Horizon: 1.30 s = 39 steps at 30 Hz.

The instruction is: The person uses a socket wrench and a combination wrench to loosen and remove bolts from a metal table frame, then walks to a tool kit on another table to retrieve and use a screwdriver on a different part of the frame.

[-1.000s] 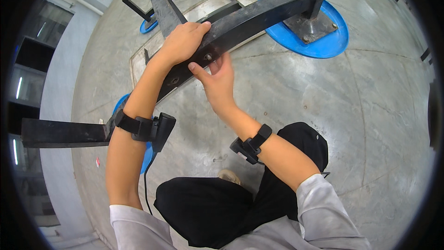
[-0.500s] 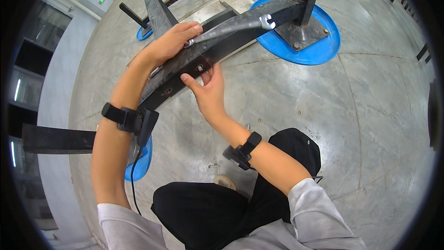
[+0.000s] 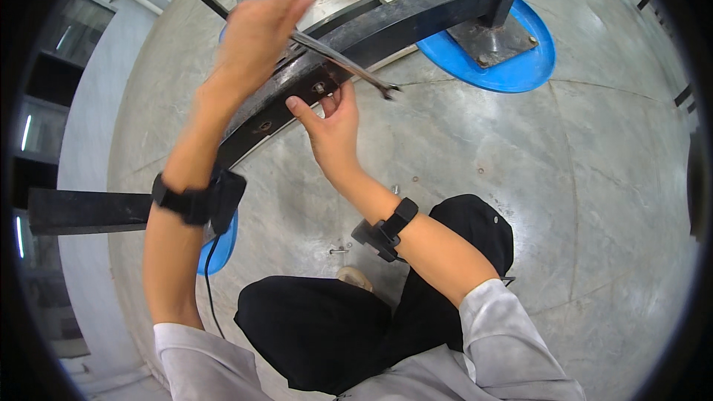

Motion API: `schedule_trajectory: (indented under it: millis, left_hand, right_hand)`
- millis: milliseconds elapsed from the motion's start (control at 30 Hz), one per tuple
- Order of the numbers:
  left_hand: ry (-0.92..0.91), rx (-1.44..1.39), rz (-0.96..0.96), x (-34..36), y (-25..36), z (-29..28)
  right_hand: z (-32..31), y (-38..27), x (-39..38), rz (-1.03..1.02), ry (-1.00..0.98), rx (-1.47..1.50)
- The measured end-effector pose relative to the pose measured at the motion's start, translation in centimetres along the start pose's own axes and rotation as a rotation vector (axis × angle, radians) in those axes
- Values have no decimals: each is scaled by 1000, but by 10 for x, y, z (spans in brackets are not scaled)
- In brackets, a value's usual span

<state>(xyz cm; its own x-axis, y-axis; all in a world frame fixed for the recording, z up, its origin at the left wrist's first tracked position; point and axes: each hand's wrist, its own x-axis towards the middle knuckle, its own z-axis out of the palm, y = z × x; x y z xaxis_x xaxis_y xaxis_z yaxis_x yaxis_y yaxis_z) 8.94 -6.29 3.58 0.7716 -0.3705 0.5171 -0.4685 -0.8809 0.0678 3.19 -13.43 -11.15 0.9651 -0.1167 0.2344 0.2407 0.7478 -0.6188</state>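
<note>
My left hand is closed on one end of a long silver wrench, lifted over a black steel beam. The wrench slants across the beam, and its open jaw sticks out past the near side. My right hand is at the beam's near side, thumb resting on the face and fingers curled at the lower edge, their tips partly hidden. Between thumb and fingers a bolt end shows in a hole. Farther left along the same face is a second hole with something dark in it.
Blue round discs sit under the frame's feet, one large disc at the right under a bolted plate. Loose bolts lie on the grey floor near my shoe. Another black beam juts in at left.
My left hand has risen off the beam and turned the wrench, so its free jaw swings down toward me past the near side. My right hand stays at the bolt.
</note>
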Motion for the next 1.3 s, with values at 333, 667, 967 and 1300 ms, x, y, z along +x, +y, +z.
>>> schedule_trajectory:
  millis: [333,667,967,1300]
  left_hand:
    - [-503,-343,-837,-200,62,-108]
    - [-1285,-840,-1072,-310,8,99]
    - [-1201,-120,20,-274,15,131]
    - [96,336,152,-115,28,-9]
  right_hand:
    - [0,5,4,-68,29,-19]
    - [-12,10,10,3,-101,18]
    - [-4,-4,7,83,-41,-51]
    - [0,-9,4,161,9,9]
